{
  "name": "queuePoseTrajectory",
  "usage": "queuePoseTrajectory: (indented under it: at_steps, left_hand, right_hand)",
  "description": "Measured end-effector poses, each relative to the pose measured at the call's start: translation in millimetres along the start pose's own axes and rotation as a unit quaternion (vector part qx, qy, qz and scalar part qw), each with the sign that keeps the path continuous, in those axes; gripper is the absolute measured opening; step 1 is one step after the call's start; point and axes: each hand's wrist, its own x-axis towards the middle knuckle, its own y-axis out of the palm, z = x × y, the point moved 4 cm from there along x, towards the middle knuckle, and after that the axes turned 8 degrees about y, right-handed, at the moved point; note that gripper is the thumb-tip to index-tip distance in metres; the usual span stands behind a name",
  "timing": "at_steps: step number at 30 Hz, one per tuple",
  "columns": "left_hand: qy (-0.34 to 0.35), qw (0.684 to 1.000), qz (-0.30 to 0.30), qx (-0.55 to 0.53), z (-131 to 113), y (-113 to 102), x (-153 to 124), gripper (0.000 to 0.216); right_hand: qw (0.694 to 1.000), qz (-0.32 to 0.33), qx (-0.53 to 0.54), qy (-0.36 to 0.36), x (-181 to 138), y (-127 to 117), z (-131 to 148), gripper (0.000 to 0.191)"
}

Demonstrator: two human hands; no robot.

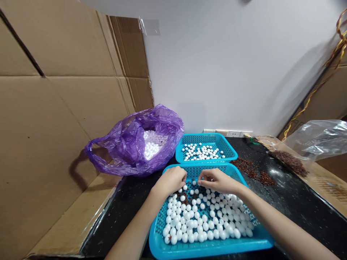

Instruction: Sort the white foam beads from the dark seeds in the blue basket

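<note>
Both hands are over the back part of the near blue plastic basket (214, 251), a small gap between them. My left hand (172, 179) is closed with its fingers curled down by a few white balls; whatever the fingertips hold is hidden. The thumb and fingers of my right hand (217, 180) come together in a pinch beside a white ball, and I cannot make out what is between them. Many white balls (200, 228) cover the basket floor, thickest at the front and right. Small reddish-brown pieces (187, 198) lie among the balls under the hands.
Behind stands a second blue basket (207, 137) with fewer white balls. A purple plastic bag (130, 144) of white balls slumps at left. Reddish-brown pieces (267, 178) lie on the black tabletop (300, 213). At right is a clear bag (320, 137); cardboard (67, 104) walls the left.
</note>
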Motion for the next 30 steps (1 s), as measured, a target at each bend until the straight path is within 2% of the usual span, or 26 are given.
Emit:
queuePoseTrajectory:
  at_steps: [5, 11, 17, 22, 30]
  left_hand:
    - [0.031, 0.999, -0.021, -0.015, -3.8, -1.9, -0.8, 0.011]
    - [0.097, 0.988, -0.098, -0.065, -17.0, -17.0, 0.7, 0.011]
    - [0.174, 0.966, -0.167, -0.095, -26.1, -26.0, -2.5, 0.012]
    - [0.225, 0.949, -0.201, -0.089, -30.8, -30.5, -6.7, 0.016]
    - [0.237, 0.94, -0.232, -0.077, -30.4, -31.8, -8.0, 0.02]
  right_hand:
    - [0.995, -0.025, 0.097, -0.004, 0.9, -6.2, 3.0, 0.027]
    - [0.973, -0.061, 0.222, -0.005, 4.6, -13.9, 4.5, 0.031]
    - [0.952, -0.031, 0.303, -0.016, 2.9, -13.1, 6.7, 0.029]
    - [0.938, -0.01, 0.346, -0.021, 2.3, -12.2, 7.2, 0.028]
    - [0.927, 0.004, 0.375, -0.015, 2.2, -12.5, 5.9, 0.026]
